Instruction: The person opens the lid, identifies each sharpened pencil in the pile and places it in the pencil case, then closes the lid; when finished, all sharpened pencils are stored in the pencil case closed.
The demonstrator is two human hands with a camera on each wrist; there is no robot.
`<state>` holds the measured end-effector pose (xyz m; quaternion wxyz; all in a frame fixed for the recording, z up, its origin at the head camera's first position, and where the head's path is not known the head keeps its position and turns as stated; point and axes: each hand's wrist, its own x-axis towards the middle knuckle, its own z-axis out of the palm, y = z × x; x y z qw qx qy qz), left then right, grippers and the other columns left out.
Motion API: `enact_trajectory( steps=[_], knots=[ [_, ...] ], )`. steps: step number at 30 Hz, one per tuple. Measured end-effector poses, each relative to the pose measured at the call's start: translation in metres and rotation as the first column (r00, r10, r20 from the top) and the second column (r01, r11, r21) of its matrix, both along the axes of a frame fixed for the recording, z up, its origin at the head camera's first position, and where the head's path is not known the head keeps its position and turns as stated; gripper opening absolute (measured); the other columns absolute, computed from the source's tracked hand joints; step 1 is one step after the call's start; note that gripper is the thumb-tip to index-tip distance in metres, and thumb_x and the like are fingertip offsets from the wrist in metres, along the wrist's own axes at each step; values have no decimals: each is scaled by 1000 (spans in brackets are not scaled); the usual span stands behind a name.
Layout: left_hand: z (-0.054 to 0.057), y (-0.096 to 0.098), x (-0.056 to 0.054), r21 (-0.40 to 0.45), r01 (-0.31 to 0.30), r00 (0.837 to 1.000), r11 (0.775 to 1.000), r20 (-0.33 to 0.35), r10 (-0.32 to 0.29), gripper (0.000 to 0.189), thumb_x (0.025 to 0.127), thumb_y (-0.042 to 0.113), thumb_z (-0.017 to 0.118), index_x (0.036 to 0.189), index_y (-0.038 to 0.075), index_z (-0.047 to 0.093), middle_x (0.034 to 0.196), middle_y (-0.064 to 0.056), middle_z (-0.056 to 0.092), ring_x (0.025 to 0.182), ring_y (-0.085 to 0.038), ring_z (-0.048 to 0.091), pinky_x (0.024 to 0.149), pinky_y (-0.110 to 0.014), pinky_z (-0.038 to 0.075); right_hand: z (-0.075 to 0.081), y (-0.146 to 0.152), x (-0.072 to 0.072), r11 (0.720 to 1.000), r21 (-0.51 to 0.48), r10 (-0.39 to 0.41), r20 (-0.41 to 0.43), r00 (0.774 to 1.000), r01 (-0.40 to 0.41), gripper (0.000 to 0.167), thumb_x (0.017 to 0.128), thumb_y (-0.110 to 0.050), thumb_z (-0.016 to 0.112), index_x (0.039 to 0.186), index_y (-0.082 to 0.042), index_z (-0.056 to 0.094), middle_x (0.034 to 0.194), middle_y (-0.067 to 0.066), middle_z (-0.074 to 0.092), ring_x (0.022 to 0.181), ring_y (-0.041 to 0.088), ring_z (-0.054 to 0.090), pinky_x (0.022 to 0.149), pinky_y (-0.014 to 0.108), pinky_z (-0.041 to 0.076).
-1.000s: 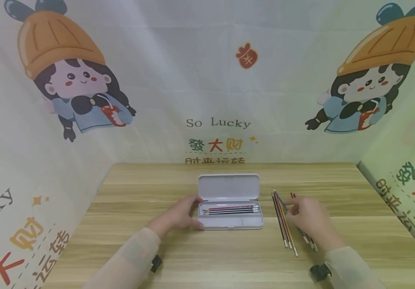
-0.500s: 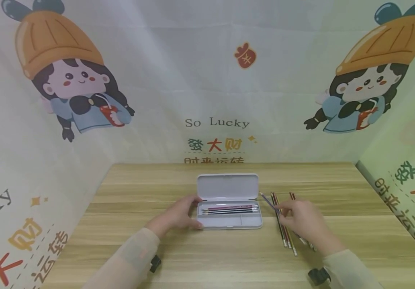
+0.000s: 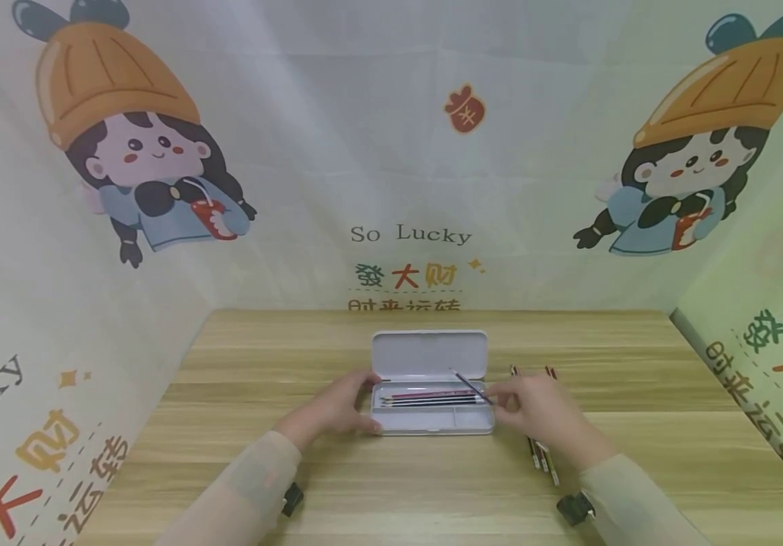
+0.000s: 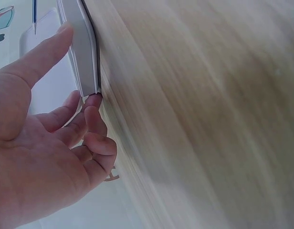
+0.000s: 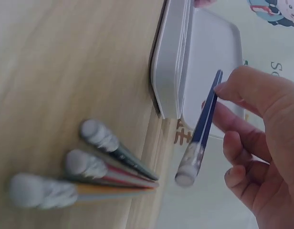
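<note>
An open white pencil case [image 3: 405,419] lies on the table with its lid [image 3: 428,355] tilted up at the back. Several pencils [image 3: 418,400], dark ones and a pink one, lie in its rear compartment. My left hand [image 3: 336,406] holds the case's left end, thumb at the front and fingers at the back corner. Over the right end of the case, my right hand [image 3: 537,409] pinches a dark blue pencil [image 5: 207,114] between thumb and fingers. That pencil is tilted, point toward the lid and eraser end toward my palm side.
More pencils [image 3: 543,459] lie on the table right of the case, partly hidden under my right hand; their white eraser ends [image 5: 92,129] show in the right wrist view. A printed cloth [image 3: 405,152] stands behind the wooden table [image 3: 282,341].
My right hand has carried the dark blue pencil leftward from the loose pencils to above the case's right end. The left hand stays on the case.
</note>
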<state>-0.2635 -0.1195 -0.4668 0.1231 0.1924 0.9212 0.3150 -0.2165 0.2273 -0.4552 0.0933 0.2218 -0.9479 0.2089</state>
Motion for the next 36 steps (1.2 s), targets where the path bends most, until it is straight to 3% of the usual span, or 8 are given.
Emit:
enact_trajectory(
  steps=[9, 16, 22, 31, 36],
  knots=[
    [0, 0, 1, 2, 3, 1000, 1000, 10, -3, 82, 72, 21, 94, 141, 2, 54, 144, -19, 58, 140, -40, 50, 123, -55, 36, 0, -12, -24, 985, -70, 160, 61, 985, -156, 21, 84, -7, 77, 103, -12, 82, 75, -12, 67, 58, -3, 46, 51, 17, 45],
    [1, 0, 1, -2, -3, 1000, 1000, 10, 3, 81, 72, 20, 94, 141, 2, 54, 143, -19, 59, 140, -39, 50, 123, -55, 36, 1, -21, -35, 981, -26, 194, 100, 976, -192, 22, 82, -6, 76, 101, -16, 82, 84, -11, 73, 65, -1, 53, 58, 17, 49],
    [2, 0, 2, -7, -12, 1000, 1000, 7, 12, 81, 71, 19, 94, 141, 3, 55, 143, -19, 59, 139, -39, 50, 123, -55, 36, 3, -33, -44, 967, -5, 253, 103, 962, -254, 22, 81, -7, 76, 101, -15, 82, 78, -13, 70, 69, 3, 58, 63, 17, 51],
    [2, 0, 3, 10, -1, 1000, 1000, 5, 1, 81, 71, 19, 94, 140, 2, 55, 141, -19, 61, 138, -40, 51, 122, -56, 36, 4, -49, -50, 948, 43, 312, 85, 946, -317, 18, 82, -6, 75, 97, -14, 83, 73, -12, 69, 63, -3, 51, 60, 16, 48],
    [2, 0, 3, 8, -3, 1000, 1000, 5, 3, 82, 71, 20, 94, 141, 3, 54, 141, -18, 60, 139, -39, 51, 123, -56, 36, 6, -57, -52, 945, 73, 313, 88, 946, -319, 19, 82, -6, 76, 98, -15, 83, 79, -11, 72, 68, -2, 54, 65, 17, 50]
  ],
)
